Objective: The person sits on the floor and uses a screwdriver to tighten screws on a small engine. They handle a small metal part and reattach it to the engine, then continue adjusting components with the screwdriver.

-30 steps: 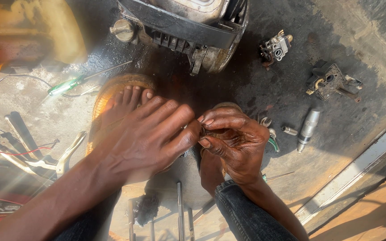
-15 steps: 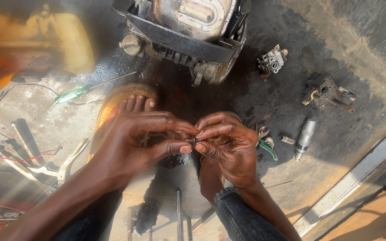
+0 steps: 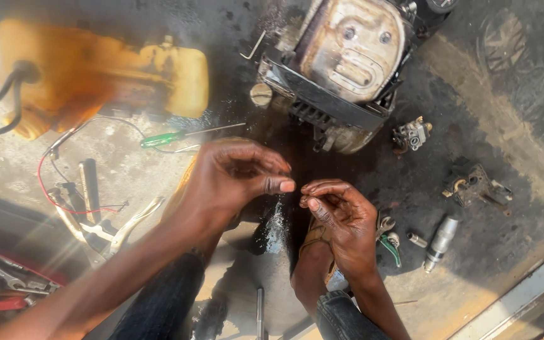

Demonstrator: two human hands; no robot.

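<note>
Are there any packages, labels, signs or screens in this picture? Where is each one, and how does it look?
None can be made out: no package, label, sign or screen.
The nearest to a container is a yellow plastic tank, upper left on the oily floor, rounded and stained brown.
The left hand and right hand meet fingertip to fingertip below the small engine; anything held is too small to tell.

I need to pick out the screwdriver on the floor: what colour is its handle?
Green; the screwdriver lies left of the engine, clearest in the head view.

Head view, steeply down, close.
</note>
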